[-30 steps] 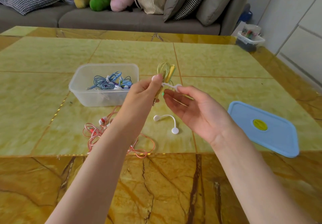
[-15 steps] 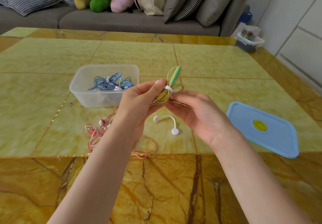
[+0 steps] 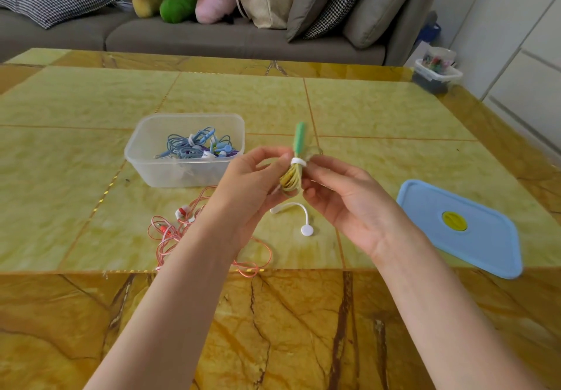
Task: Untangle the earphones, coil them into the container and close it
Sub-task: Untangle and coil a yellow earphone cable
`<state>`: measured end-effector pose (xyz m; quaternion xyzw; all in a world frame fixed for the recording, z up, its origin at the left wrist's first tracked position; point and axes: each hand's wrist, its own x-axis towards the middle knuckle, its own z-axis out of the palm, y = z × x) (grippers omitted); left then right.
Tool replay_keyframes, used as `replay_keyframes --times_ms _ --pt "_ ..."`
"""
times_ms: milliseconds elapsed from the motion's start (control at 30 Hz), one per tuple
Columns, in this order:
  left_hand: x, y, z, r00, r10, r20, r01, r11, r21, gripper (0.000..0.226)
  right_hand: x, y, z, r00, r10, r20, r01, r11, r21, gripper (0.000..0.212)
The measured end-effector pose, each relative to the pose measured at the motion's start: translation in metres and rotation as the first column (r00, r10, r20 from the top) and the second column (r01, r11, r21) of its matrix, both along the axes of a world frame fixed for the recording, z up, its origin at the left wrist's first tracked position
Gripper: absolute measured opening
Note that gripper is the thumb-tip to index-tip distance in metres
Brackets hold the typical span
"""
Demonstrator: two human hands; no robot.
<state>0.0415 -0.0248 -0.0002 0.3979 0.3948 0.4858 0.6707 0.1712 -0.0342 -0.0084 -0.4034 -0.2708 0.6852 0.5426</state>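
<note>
Yellow-green earphones (image 3: 293,177), coiled up and cinched with one white tie (image 3: 298,162), are pinched between left hand (image 3: 252,186) and right hand (image 3: 343,198) above the table (image 3: 379,110), upper loops too blurry to make out, while one pink set (image 3: 182,228) is half hidden behind the left arm, one container (image 3: 185,150), one blue lid (image 3: 461,225).

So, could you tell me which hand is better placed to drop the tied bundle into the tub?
Probably the left hand: it grips the bundle, and the tub sits on its side. The right hand is farther away.
</note>
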Motion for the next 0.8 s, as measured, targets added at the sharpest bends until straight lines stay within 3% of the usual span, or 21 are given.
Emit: replay_keyframes --times_ms 133,300,433,500,600,667,800 --pt "0.0028 -0.0024 -0.0033 1.0 0.023 -0.012 -0.023 1.0 0.003 0.011 0.0021 0.0005 0.0034 1.0 0.015 0.001 -0.015 1.0 0.012 0.014" --pt "-0.0025 0.0039 -0.0057 0.985 0.042 -0.167 -0.034 0.998 0.045 0.021 0.0056 0.002 0.0061 1.0 -0.023 -0.001 0.023 0.999 0.045 0.016" --pt "-0.0046 0.0049 -0.002 0.982 -0.021 -0.187 0.032 0.998 0.059 0.031 0.0094 0.0031 0.0058 0.96 -0.087 0.266 0.051 0.989 0.141 0.007" --pt "-0.0029 0.0027 -0.0038 0.977 -0.041 -0.211 0.062 0.994 0.09 0.021 0.0086 0.0023 0.0045 0.906 -0.103 0.41 0.024 0.981 0.194 0.004" --pt "-0.0019 0.0034 -0.0093 0.982 0.044 -0.182 -0.033 0.997 0.063 0.007 0.0046 0.0017 0.0028 0.83 -0.126 0.544 -0.011 0.97 0.243 0.001" --pt "-0.0005 0.0052 -0.0101 0.981 0.107 -0.163 -0.104 0.994 0.03 0.007 0.0032 0.0026 0.0009 0.814 -0.141 0.564 -0.001 0.97 0.244 0.002" --pt "0.002 0.006 -0.0073 0.975 0.175 -0.139 -0.171 0.984 0.04 0.022 0.0042 0.0047 -0.0011 0.866 -0.099 0.491 0.002 0.981 0.194 0.006"
